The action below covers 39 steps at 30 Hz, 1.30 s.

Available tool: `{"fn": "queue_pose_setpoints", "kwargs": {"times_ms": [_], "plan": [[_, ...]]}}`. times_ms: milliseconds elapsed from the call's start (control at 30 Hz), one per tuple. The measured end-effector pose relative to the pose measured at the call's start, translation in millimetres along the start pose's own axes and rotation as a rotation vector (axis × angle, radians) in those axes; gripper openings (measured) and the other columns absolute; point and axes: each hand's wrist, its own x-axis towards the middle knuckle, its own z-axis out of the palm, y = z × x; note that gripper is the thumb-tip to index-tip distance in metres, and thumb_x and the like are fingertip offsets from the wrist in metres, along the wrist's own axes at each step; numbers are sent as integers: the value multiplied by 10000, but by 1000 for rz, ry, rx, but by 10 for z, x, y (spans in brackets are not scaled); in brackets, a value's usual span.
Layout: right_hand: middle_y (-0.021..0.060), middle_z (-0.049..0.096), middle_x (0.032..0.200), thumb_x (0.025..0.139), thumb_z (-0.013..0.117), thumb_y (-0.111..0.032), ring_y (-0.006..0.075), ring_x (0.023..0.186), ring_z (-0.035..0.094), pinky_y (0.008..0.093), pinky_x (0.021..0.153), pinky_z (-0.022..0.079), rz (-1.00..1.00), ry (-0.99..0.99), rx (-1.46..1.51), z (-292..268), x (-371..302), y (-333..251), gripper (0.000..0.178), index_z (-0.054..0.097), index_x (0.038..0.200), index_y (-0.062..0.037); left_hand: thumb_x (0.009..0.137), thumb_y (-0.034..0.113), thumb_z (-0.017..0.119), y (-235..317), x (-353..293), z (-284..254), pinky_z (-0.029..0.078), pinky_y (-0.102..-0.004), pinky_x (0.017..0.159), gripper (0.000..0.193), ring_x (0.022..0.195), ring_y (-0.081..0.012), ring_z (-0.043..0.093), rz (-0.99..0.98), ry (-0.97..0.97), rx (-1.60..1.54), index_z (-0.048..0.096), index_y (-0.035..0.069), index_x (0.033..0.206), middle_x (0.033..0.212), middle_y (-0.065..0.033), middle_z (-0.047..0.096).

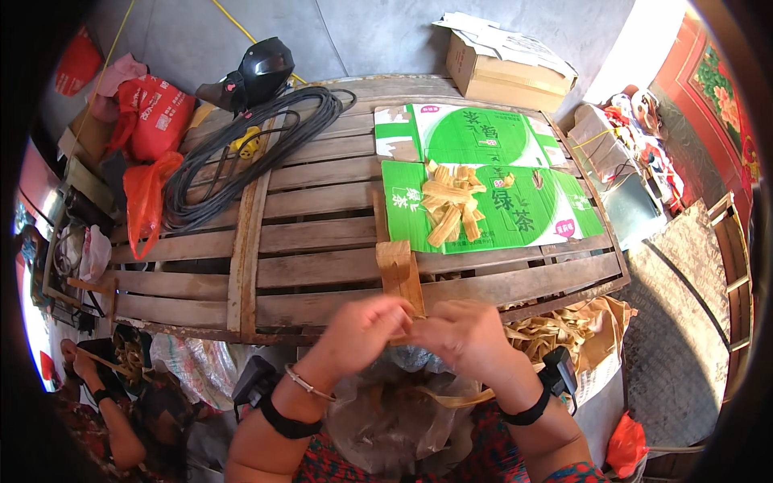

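My left hand (369,328) and my right hand (465,336) meet at the near edge of the slatted table, fingers pinched close together. A tan, flat dried strip (457,400) curves over my lap to my right wrist and seems to run up into that hand. What sits between my left fingertips is too small and covered to make out. Just beyond the fingers stands a wooden block (394,270) at the table edge. Several folded tan strip pieces (452,201) lie heaped on flattened green cardboard (555,205). Clear plastic (386,427) covers my lap.
A coiled dark cable (318,121), a black welding mask (267,64) and red bags (153,117) occupy the table's left side. A cardboard box (507,72) stands at the back. Loose strips fill a sack (592,330) at right. Another person's hand (79,358) holds a strip at lower left.
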Motion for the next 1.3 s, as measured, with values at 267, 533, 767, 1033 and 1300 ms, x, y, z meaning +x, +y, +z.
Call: {"fn": "queue_pose_setpoints", "kwargs": {"times_ms": [267,533,767,1033,1300], "plan": [[24,568,617,812,742,-281,189,485,539,315,473,433,-126,232,288,38,-16,-143,248,605,721,-96,876,209,691,176,-257,224,494,-252,761,238,842,-115,627,155,-722,52,686,37,1042,876,-25,688],[12,578,645,931,591,-193,68,543,529,230,419,373,1056,-230,1638,296,-166,-72,221,660,956,15,728,355,749,137,-231,41,434,-333,493,256,563,-207,548,865,45,919,731,191,924,685,-41,560],[-1,615,767,861,647,-136,70,564,555,195,474,432,1178,-46,1706,499,-190,-181,143,646,954,-27,728,292,750,0,-228,42,465,-377,696,228,722,-250,598,947,212,756,714,123,877,804,-50,617],[69,659,760,920,652,-207,188,649,630,308,572,496,476,58,634,356,-120,-156,207,651,909,-1,840,199,632,-14,-287,-9,422,-447,923,257,1063,-282,594,433,59,728,676,45,1040,1183,-108,626],[32,548,613,933,569,-465,159,521,519,291,486,421,770,-214,676,321,-115,-161,453,664,856,-29,843,62,628,-15,-246,-62,451,-463,949,103,1097,-271,606,590,-1,481,665,-2,915,1104,-123,641]]}}
